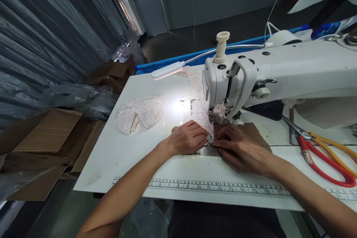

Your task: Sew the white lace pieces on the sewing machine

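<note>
A strip of white lace [205, 122] runs under the needle area of a white sewing machine [284, 65]. My left hand [190, 137] lies left of the strip, its fingers curled and closed on the lace edge. From the other side, my right hand [240, 148] pinches the near end of the lace with thumb and forefinger, just in front of the presser foot. Under both hands is a shiny metal plate [208, 151], and a brown flat piece [255, 134] extends beneath my right hand. The fingertips partly hide the lace end.
A heap of lace [142, 113] lies on the white table [134, 163] at left. A lit lamp [167, 70] reaches over the tabletop. Scissors [325, 156] with red and orange handles rest at right. Printed ruler [200, 187] marks follow the front edge. Cardboard boxes [47, 130] stand left.
</note>
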`<state>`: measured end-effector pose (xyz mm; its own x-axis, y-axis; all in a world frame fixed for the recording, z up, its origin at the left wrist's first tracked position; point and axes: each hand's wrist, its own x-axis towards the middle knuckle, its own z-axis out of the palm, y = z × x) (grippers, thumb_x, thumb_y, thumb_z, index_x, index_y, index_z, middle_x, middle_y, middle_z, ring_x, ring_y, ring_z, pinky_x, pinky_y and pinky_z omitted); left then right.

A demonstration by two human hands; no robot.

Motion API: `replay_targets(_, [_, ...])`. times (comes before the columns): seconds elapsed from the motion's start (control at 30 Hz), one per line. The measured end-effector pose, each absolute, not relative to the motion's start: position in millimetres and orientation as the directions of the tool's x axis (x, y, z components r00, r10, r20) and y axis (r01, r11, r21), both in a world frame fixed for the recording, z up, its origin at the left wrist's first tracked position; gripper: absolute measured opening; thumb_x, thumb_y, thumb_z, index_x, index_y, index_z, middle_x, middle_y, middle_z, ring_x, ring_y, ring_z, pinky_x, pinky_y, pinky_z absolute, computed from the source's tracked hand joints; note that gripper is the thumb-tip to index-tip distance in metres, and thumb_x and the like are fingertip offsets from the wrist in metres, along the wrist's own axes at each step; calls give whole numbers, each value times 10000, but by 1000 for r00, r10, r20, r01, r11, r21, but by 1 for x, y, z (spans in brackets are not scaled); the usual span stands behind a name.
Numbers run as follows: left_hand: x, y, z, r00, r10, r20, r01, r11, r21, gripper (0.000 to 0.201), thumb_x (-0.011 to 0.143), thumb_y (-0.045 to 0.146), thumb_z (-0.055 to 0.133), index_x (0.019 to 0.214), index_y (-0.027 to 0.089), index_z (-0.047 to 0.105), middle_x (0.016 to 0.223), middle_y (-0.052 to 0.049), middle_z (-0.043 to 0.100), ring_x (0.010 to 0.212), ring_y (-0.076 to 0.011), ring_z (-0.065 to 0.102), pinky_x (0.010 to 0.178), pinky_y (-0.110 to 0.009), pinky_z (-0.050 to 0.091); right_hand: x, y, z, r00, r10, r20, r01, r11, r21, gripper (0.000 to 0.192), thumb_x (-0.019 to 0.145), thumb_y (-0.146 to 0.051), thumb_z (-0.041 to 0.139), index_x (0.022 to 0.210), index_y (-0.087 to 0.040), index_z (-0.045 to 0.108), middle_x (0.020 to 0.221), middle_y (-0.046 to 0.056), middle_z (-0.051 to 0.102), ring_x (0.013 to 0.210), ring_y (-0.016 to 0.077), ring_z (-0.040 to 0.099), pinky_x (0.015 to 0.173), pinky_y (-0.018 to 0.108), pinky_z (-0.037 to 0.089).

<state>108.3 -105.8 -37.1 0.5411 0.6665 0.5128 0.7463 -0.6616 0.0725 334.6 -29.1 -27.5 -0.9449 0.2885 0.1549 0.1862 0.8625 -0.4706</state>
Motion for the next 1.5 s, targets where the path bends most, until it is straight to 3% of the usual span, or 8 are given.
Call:
replay_targets(0.13, [108, -106, -35, 599, 643, 478, 736, -676, -13, 67, 905, 160, 566, 907, 143, 631, 943, -60, 715, 799, -145, 646, 718, -314, 511, 329, -8, -15, -946, 313, 79, 203, 768, -607, 256, 899, -263, 460, 1026, -238, 681, 1036, 60, 644, 882, 189, 613, 772, 318, 509])
replay_targets(0.27, [105, -107, -36, 580, 623, 525, 751, -658, -49, 61, 889, 149, 577, 840, 146, 614, 957, -66, 713, 760, -136, 635, 714, -322, 511, 324, 10, -22, -812, 577, 85, 384, 640, -666, 226, 876, -259, 439, 920, -194, 651, 869, 56, 676, 756, 195, 624, 647, 291, 491])
replay_targets(0.37, [103, -107, -37, 540, 615, 574, 754, -657, -5, 48, 875, 135, 584, 829, 138, 600, 974, -70, 718, 769, -137, 642, 719, -321, 522, 325, 9, -35, -728, 668, 156, 443, 631, -637, 212, 865, -263, 456, 939, -181, 637, 929, 79, 677, 819, 217, 630, 683, 308, 493])
replay_targets(0.57, [106, -107, -39, 532, 627, 568, 734, -677, 59, 51, 893, 138, 574, 869, 133, 618, 939, -66, 726, 832, -149, 662, 745, -316, 535, 329, -3, -45, -842, 498, 206, 369, 812, -453, 397, 954, -327, 377, 1287, -248, 577, 1073, 84, 622, 645, 129, 593, 601, 260, 471])
replay_targets(0.77, [109, -106, -41, 544, 643, 540, 734, -676, 66, 82, 902, 142, 574, 846, 124, 630, 908, -62, 721, 805, -149, 655, 731, -311, 527, 329, -3, -51, -874, 432, 223, 374, 891, -258, 407, 959, -304, 389, 1330, -314, 555, 1140, 103, 577, 634, 117, 583, 590, 252, 457])
replay_targets(1.1, [109, -108, -36, 567, 649, 507, 751, -660, 6, 103, 924, 199, 560, 866, 174, 641, 929, -35, 698, 752, -120, 611, 803, -343, 505, 330, -5, -47, -864, 436, 253, 354, 882, -312, 379, 953, -275, 432, 1298, -297, 589, 1080, 82, 620, 689, 125, 591, 629, 240, 463])
replay_targets(1.37, [112, -111, -32, 615, 647, 451, 743, -667, -55, 115, 904, 129, 550, 848, 171, 641, 915, -19, 694, 725, -117, 580, 699, -288, 465, 328, -7, -45, -861, 449, 237, 375, 877, -301, 393, 930, -242, 467, 1300, -293, 590, 1031, 99, 619, 743, 162, 600, 646, 265, 467])
replay_targets(1.5, [113, -113, -23, 650, 672, 355, 723, -690, -17, 119, 871, 168, 550, 891, 155, 666, 915, -43, 682, 742, -146, 586, 728, -314, 465, 330, -6, -45, -893, 389, 225, 320, 903, -287, 393, 922, -237, 471, 1287, -309, 597, 1065, 94, 604, 724, 139, 580, 653, 261, 476])
